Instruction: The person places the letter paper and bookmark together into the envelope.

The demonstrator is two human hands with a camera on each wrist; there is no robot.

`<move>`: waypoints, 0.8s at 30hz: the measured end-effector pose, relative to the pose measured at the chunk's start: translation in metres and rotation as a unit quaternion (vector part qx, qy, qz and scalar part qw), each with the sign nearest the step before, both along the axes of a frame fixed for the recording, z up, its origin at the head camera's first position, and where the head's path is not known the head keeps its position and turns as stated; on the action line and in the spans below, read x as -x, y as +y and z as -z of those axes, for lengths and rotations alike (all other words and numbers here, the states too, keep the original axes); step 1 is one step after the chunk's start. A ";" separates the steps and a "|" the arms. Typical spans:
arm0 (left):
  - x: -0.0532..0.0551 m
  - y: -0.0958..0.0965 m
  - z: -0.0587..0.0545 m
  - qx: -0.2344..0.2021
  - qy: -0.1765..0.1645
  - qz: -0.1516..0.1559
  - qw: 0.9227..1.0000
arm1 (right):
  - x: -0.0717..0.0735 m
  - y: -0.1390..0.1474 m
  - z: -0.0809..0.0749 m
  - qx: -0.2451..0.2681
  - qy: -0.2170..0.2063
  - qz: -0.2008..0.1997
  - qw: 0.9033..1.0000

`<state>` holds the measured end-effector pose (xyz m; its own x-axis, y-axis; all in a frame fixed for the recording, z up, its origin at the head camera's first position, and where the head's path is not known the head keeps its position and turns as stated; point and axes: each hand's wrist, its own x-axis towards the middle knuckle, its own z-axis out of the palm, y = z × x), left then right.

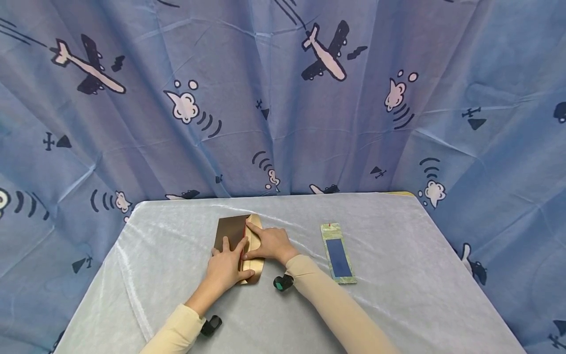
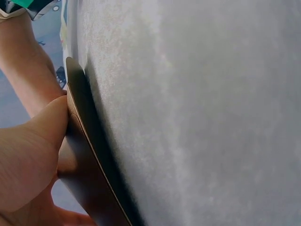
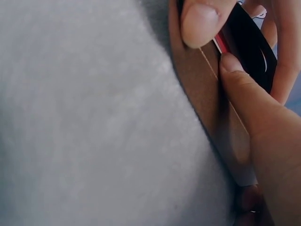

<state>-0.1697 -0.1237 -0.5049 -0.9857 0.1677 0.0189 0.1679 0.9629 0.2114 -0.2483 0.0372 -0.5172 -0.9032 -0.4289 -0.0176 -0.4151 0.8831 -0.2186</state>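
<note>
A brown, envelope-like paper folder [image 1: 230, 230] lies on the table with a gold flap [image 1: 254, 222] folded out along its right side. My left hand [image 1: 224, 267] rests across it with spread fingers, its thumb on the lower part of the flap. From the right, my right hand [image 1: 273, 243] touches the flap near the crease, index finger and thumb apart. In the right wrist view, something red and white [image 3: 221, 43] shows at the opening beside the right thumb [image 3: 240, 77]. What else lies inside is hidden. The left thumb [image 2: 47, 120] presses the edge in the left wrist view.
To the right of the hands lies a long green patterned packet [image 1: 330, 231] with a dark blue panel. A pale cloth [image 1: 398, 246] covers the table. Behind it hangs a blue curtain [image 1: 283, 98] printed with airplanes.
</note>
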 end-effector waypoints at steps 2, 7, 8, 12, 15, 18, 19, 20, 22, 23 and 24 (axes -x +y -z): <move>0.000 0.000 0.000 -0.002 -0.001 -0.002 1.000 | 0.000 0.000 0.000 0.001 -0.001 0.000 1.000; 0.000 0.000 0.000 0.003 0.003 0.000 1.000 | 0.000 0.001 0.001 0.002 0.000 -0.003 1.000; 0.000 0.000 0.000 0.005 0.004 0.001 1.000 | 0.001 0.001 0.001 0.002 0.000 -0.004 1.000; -0.001 0.000 0.000 0.004 0.003 0.002 1.000 | 0.001 0.000 0.003 0.001 -0.001 -0.004 1.000; -0.001 0.000 0.000 0.002 0.004 0.000 1.000 | 0.001 0.000 0.004 0.002 0.000 -0.003 1.000; 0.000 0.000 0.000 0.005 0.006 0.000 1.000 | 0.001 0.000 0.003 0.001 0.000 -0.002 1.000; 0.000 0.000 0.000 0.007 0.007 0.000 1.000 | 0.001 -0.001 0.003 -0.001 -0.001 -0.002 1.000; 0.000 0.000 0.000 0.007 0.007 0.001 1.000 | 0.001 -0.001 0.003 -0.001 0.000 -0.002 1.000; 0.000 0.000 0.000 0.008 0.008 0.002 1.000 | 0.001 -0.001 0.004 -0.003 0.000 -0.002 1.000; -0.001 0.000 0.000 0.008 0.008 0.002 1.000 | 0.001 -0.001 0.004 -0.004 0.000 -0.002 1.000; -0.001 0.000 0.001 0.007 0.007 0.002 1.000 | 0.001 -0.001 0.005 -0.006 0.000 -0.003 1.000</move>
<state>-0.1689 -0.1237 -0.5054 -0.9846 0.1724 0.0300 0.1749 0.9650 0.1953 -0.2495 0.0359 -0.5217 -0.9007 -0.4337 -0.0234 -0.4200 0.8834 -0.2080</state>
